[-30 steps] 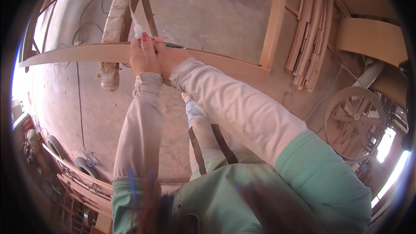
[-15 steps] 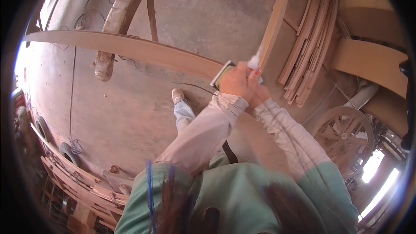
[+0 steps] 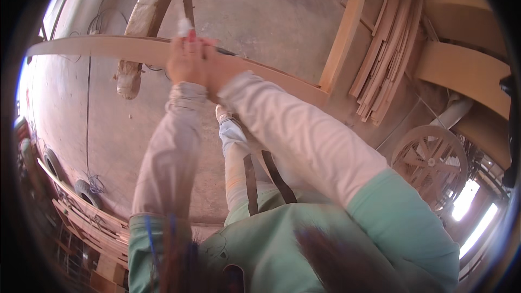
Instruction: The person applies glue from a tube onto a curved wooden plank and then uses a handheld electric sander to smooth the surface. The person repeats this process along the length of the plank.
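Both hands are together over a long, narrow wooden board (image 3: 282,78) that runs across in front of me. My left hand (image 3: 186,64) is closed around a handheld power sander, blurred by motion. My right hand (image 3: 223,69) is closed on the same tool, pressed close beside the left. Most of the sander is hidden by my fingers. Its white knob-like end (image 3: 185,26) sticks up beyond them, and a dark edge (image 3: 225,51) shows past the right hand. The tool sits at the board's upper edge; exact contact cannot be made out.
A rough timber support (image 3: 130,76) crosses beneath the board's left part. Another plank (image 3: 346,27) meets its right end. Thin wood strips (image 3: 382,49) lie stacked at right, near curved panels (image 3: 461,76) and a spoked wheel (image 3: 430,161). Tyres (image 3: 87,192) and a cable (image 3: 89,114) are at left.
Both hands have swept left along the board with the sander, from its right end to near the timber support. My right forearm now stretches across my body.
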Tool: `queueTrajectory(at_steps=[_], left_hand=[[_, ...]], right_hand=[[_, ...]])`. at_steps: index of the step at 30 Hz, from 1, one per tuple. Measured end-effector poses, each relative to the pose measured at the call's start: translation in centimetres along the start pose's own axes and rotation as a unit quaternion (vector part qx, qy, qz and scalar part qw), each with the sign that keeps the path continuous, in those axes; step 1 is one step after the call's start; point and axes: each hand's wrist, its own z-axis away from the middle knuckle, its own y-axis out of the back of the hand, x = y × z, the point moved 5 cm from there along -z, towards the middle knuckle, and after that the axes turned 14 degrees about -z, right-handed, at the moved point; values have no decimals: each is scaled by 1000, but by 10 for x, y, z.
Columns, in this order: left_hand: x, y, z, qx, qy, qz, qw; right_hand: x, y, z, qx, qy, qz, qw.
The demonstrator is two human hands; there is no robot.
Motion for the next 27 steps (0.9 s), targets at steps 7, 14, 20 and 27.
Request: queueTrajectory(at_steps=[7,14,20,27], left_hand=[[6,-14,17,-71,-14,203,977],[92,-57,101,-99,-21,34,994],[136,-116,174,-178,-85,-36,980],[140,-113,174,-192,-84,44,977]], right_hand=[[3,14,23,16,25,-63,998],[82,39,108,3,-31,-5,1000],[142,75,190,-16,-210,31,977],[182,65,197,15,-136,75,988]])
